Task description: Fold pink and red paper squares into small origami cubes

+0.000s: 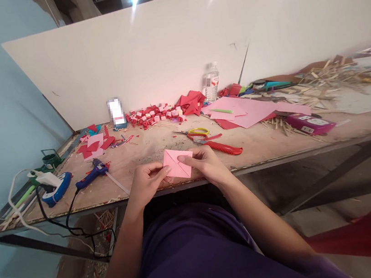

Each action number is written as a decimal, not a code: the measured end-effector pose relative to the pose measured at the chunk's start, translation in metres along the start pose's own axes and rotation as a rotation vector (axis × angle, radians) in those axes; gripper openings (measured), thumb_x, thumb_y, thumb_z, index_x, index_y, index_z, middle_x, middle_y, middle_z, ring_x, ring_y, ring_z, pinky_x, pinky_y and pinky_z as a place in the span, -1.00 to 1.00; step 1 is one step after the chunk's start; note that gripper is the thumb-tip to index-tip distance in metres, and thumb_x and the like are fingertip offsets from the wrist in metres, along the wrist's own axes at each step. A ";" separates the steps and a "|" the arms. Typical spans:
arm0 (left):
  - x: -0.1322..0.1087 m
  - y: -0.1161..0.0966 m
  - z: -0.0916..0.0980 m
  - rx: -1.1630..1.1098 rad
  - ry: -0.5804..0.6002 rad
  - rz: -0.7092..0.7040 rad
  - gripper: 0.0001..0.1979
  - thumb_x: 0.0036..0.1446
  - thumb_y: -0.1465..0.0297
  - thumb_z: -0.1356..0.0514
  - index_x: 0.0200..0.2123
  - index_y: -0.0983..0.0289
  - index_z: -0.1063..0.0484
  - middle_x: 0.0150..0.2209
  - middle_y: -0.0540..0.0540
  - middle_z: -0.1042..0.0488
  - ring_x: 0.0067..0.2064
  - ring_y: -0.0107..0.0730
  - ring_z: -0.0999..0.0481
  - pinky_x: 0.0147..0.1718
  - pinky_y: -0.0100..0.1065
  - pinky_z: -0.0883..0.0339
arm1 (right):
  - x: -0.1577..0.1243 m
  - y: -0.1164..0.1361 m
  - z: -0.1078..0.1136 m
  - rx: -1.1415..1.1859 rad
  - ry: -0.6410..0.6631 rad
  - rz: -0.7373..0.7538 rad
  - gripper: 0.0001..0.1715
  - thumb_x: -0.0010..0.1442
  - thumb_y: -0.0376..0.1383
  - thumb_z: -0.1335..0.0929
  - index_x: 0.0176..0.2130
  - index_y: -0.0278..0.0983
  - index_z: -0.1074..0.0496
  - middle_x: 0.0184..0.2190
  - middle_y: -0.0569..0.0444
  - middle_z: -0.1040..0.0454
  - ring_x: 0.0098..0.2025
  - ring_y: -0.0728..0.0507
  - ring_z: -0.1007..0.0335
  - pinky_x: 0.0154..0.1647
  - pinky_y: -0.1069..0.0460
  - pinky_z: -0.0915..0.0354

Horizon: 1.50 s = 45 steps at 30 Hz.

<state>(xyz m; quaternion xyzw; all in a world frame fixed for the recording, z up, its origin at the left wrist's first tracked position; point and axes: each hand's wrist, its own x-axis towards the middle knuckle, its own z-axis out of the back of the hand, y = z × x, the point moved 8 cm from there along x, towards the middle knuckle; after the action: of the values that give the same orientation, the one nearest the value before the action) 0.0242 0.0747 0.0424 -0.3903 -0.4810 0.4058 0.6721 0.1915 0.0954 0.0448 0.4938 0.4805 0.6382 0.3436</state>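
Note:
Between my two hands is a small folded pink paper square (180, 167) with crease lines or flap edges across its face. My left hand (148, 180) pinches its left edge between thumb and fingers. On the other side, my right hand (208, 164) grips the right edge, its thumb lying flat on the paper. The square is held just above the front edge of the wooden table (151, 143). Beyond my right hand lie a red utility knife (224, 147) and scissors with yellow and red handles (196, 133).
A blue glue gun (92, 174) and a power strip (56, 189) with cords lie at left. Behind are a lit phone (117, 114), heaped red and pink paper cubes (156, 114), a bottle (211, 82) and pink sheets (250, 109). A purple box (309, 123) stands at right.

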 end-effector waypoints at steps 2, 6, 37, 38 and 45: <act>0.001 -0.001 0.001 0.001 -0.015 -0.003 -0.68 0.18 0.18 -0.31 -0.43 0.33 -0.60 -0.52 0.08 -0.60 -0.45 -0.31 -0.59 -0.39 -0.40 -0.43 | 0.000 -0.002 -0.007 0.003 0.091 -0.027 -0.65 0.06 -0.12 -0.56 -0.40 -0.38 -0.57 -0.47 0.08 -0.49 -0.43 -0.05 -0.32 -0.37 0.06 -0.20; 0.001 -0.002 0.002 -0.003 -0.045 -0.004 -0.66 0.17 0.16 -0.31 -0.48 0.32 -0.57 -0.55 0.07 -0.59 -0.47 -0.31 -0.59 -0.44 -0.41 -0.43 | -0.002 -0.008 -0.016 -0.010 0.206 -0.093 -0.65 0.03 -0.14 -0.57 -0.35 -0.39 -0.61 -0.47 0.03 -0.55 -0.44 -0.10 -0.43 -0.34 0.01 -0.33; -0.002 0.000 -0.020 0.227 0.223 -0.009 -0.66 0.23 0.20 -0.22 -0.49 0.31 -0.49 -0.54 0.01 -0.48 -0.48 -0.44 -0.41 -0.47 -0.42 -0.21 | 0.000 0.001 -0.006 -0.050 0.038 -0.059 -0.64 -0.03 -0.10 -0.59 -0.43 -0.35 -0.60 -0.52 0.09 -0.48 -0.47 -0.03 -0.29 -0.42 0.05 -0.18; -0.002 -0.001 -0.021 0.238 0.231 -0.012 -0.66 0.23 0.20 -0.22 -0.49 0.31 -0.49 -0.53 0.02 -0.48 -0.47 -0.43 -0.41 -0.47 -0.41 -0.20 | 0.000 -0.001 -0.006 -0.069 0.043 -0.068 -0.64 -0.03 -0.10 -0.59 -0.44 -0.36 -0.60 -0.54 0.09 -0.46 -0.49 -0.02 -0.27 -0.44 0.06 -0.16; -0.003 -0.001 -0.019 0.208 0.232 -0.002 -0.60 0.25 0.13 -0.19 -0.50 0.30 -0.47 -0.54 0.01 -0.44 -0.48 -0.42 -0.38 -0.48 -0.40 -0.16 | 0.002 -0.006 -0.008 -0.122 0.100 -0.099 -0.54 -0.10 -0.07 -0.60 -0.32 -0.34 -0.59 -0.62 0.23 -0.22 -0.55 0.04 -0.06 -0.57 0.10 -0.01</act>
<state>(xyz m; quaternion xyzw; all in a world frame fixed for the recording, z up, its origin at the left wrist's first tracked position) 0.0424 0.0691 0.0381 -0.3621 -0.3558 0.4050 0.7604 0.1826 0.0966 0.0397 0.4151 0.4812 0.6723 0.3796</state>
